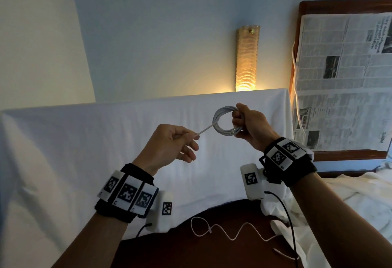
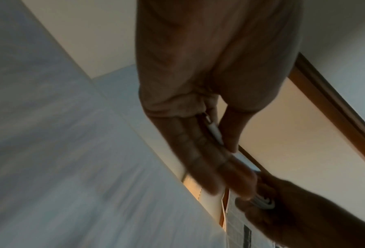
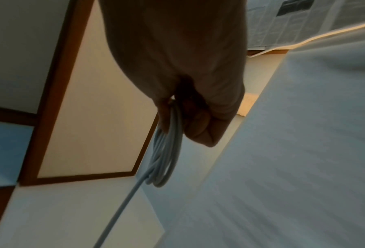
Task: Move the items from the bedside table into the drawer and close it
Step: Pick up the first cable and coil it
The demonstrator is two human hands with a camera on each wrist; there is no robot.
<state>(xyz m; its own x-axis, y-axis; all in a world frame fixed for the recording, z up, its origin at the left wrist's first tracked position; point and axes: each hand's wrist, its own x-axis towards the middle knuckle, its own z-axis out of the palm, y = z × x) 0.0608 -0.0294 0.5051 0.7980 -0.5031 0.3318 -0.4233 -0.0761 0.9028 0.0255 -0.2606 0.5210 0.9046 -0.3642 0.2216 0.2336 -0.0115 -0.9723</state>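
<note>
A white cable wound into a coil [image 1: 226, 122] is held up in front of the white-draped headboard. My right hand [image 1: 238, 119] grips the coil's right side, fingers curled round the loops [image 3: 164, 154]. My left hand [image 1: 192, 139] pinches the cable's free end, and the plug tip [image 2: 214, 132] lies between thumb and fingers. A straight strand [image 3: 122, 208] runs from the coil to the left hand. Below, the dark brown bedside table [image 1: 212, 255] carries a thin white cable [image 1: 222, 232] and a white object [image 1: 280, 225] at its right edge. No drawer is in view.
A white sheet covers the headboard [image 1: 106, 140] behind the hands. A lit wall lamp [image 1: 247, 57] hangs above it. A wooden frame covered in newspaper [image 1: 343, 76] stands at the right, and rumpled white bedding [image 1: 350, 204] lies below it. Black camera leads hang from both wrists.
</note>
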